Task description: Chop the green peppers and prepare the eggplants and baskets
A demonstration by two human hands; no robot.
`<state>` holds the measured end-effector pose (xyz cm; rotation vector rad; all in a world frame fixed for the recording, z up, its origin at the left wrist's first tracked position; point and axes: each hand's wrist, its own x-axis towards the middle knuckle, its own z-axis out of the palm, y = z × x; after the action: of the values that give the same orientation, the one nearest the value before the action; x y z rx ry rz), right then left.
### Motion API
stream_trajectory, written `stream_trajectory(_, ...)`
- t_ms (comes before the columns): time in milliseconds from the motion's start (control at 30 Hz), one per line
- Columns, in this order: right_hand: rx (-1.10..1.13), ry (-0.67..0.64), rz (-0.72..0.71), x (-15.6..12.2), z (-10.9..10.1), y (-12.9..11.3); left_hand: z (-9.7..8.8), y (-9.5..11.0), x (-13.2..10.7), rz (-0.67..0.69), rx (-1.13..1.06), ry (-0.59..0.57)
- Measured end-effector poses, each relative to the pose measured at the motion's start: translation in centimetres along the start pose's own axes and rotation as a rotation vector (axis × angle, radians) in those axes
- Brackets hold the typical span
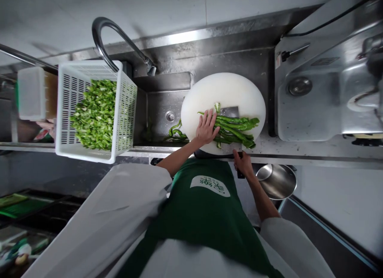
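A bunch of long green peppers (236, 128) lies side by side on a round white cutting board (224, 86). My left hand (206, 128) rests on their left ends with its fingers spread, palm down. At the board's near edge my right hand (243, 164) is closed round the dark handle of a cleaver. The cleaver blade (230, 111) shows as a grey rectangle beyond the peppers; its middle part is hidden by them. A pale cut pepper piece (217, 107) sits just past my left fingertips.
Left of the board, loose green peppers (177, 133) lie by the sink basin (158, 104). A white plastic basket (125, 110) holds many chopped green peppers, with a curved faucet (109, 24) above it. A metal pot (281, 182) stands below the counter at right.
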<state>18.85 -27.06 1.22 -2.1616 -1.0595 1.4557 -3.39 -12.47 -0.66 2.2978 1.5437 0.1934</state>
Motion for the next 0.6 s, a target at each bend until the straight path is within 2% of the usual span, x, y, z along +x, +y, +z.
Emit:
stream_trajectory(400,0.046,-0.005,0.024,0.4,0.2,-1.9,0.1,0.0,0.2,0.000,-0.022,0.005)
stream_trajectory(600,-0.069,-0.086,0.017,-0.9,-1.4,-0.9,-0.1,0.1,0.2,0.005,-0.024,-0.002)
